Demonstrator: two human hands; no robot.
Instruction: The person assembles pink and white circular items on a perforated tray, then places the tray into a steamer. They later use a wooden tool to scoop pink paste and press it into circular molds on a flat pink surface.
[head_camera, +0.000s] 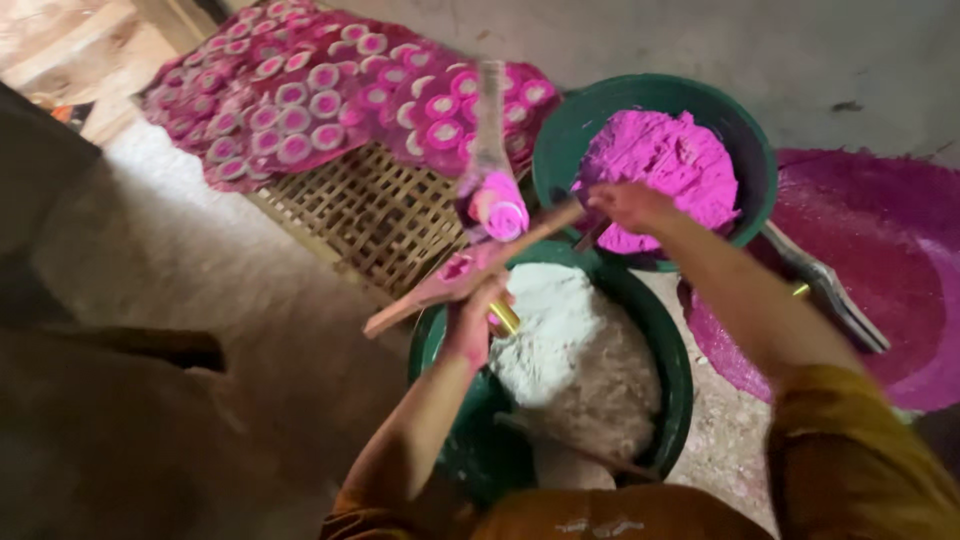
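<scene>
My left hand (478, 312) is closed around a flat wooden stick (440, 285) stained pink, held over a green basin (683, 375) of white dough (575, 350). A brass-coloured piece (505, 318) shows under its fingers. My right hand (628, 204) is closed at the stick's far end, over the rim of a second green basin (556, 135) filled with pink dough (660, 160). A blurred tube-shaped mould (490, 140) with a pink dough tip (505, 216) stands just above the stick, between both hands.
A bamboo lattice tray (370, 215) lies at the back left, carrying several pink-and-white discs (300, 95). A pink-stained round patch (890, 250) covers the floor at right, with a metal tool (830, 290) on its edge. Dark shapes fill the lower left.
</scene>
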